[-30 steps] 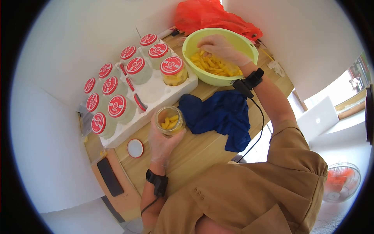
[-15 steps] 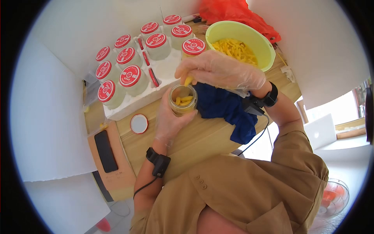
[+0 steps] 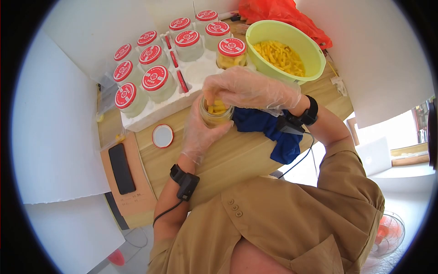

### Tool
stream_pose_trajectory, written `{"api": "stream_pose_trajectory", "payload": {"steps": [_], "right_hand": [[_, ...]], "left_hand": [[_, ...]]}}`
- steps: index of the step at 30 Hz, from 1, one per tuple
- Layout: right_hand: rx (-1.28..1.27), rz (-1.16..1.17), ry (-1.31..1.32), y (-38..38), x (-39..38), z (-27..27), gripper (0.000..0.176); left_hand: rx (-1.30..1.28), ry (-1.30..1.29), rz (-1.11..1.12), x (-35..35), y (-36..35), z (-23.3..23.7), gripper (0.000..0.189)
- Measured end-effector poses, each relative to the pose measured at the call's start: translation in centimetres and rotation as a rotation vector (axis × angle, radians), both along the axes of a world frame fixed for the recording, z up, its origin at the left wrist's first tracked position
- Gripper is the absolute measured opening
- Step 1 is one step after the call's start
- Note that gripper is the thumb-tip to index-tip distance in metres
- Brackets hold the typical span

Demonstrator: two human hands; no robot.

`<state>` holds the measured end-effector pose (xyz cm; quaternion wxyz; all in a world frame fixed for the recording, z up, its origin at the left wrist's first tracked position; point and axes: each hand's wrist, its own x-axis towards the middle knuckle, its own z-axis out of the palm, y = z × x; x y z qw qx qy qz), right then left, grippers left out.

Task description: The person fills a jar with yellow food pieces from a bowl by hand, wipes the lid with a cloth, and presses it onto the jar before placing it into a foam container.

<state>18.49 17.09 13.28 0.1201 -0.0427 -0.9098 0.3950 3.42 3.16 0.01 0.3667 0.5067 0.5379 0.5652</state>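
The jar (image 3: 216,115) is open, made of clear glass and partly filled with yellow strips (image 3: 218,108). It sits just in front of the white foam tray (image 3: 200,75), above the wooden worktop (image 3: 237,160); I cannot tell whether its base rests on the wood. The left hand (image 3: 200,133), in a thin clear glove, is wrapped around the jar's side and holds it upright. The right hand (image 3: 248,87), also gloved, is over the jar mouth with its fingers bunched close together and their tips down among the strips. Whether a strip is pinched between them is hidden. Each wrist carries a black band with a cable.

Just right of the jar, partly under the right wrist, lies a crumpled blue cloth (image 3: 278,137). Left of the jar, a loose lid (image 3: 163,136) lies flat on the worktop, white side up. The tray holds rows of jars with red lids (image 3: 155,77); the closed one (image 3: 232,52) nearest the bowl shows yellow contents. Beyond the right hand stands a green bowl (image 3: 315,55) with more yellow strips, and behind it is a red bag (image 3: 283,11). A black phone (image 3: 122,168) lies near the left edge.
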Motion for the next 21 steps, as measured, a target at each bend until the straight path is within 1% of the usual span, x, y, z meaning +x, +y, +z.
{"api": "stream_pose_trajectory", "payload": {"steps": [2,4,5,7,8,9,12,15,18,21], "right_hand": [[-0.056,0.004,0.03,0.2,0.0,-0.6,0.01],[-0.115,-0.039,0.009,0.0,0.5,0.4,0.011],[-0.141,-0.064,0.001,0.0,0.9,1.1,0.012],[-0.059,-0.172,0.029,1.0,1.8,2.6,0.016],[-0.014,-0.229,0.042,1.9,2.4,3.3,0.018],[-0.166,-0.275,0.128,3.0,3.0,3.0,0.016],[-0.181,-0.47,0.243,7.5,5.5,2.8,0.017],[-0.137,-0.639,0.133,10.8,8.0,2.0,0.023],[-0.101,-0.72,-0.056,14.5,9.7,-1.4,0.031],[0.024,-0.692,-0.238,15.8,10.8,-3.0,0.033]], "left_hand": [[0.006,-0.032,-0.007,0.1,0.0,0.1,0.096],[0.017,-0.045,-0.001,0.2,-0.2,0.5,0.096],[0.007,0.02,0.017,0.1,-0.1,0.4,0.096],[0.0,0.145,0.044,-0.2,0.0,-0.2,0.096],[0.006,0.138,0.044,-0.3,0.1,-0.5,0.096],[0.013,0.13,0.043,-0.4,0.1,-0.9,0.096],[0.007,0.104,0.031,-0.2,0.0,-0.4,0.095],[0.003,0.115,0.035,-0.2,-0.1,-0.2,0.095],[-0.002,0.143,0.033,-0.3,-0.2,-0.3,0.094],[0.007,0.17,0.032,-0.5,-0.1,-0.5,0.093]]}}
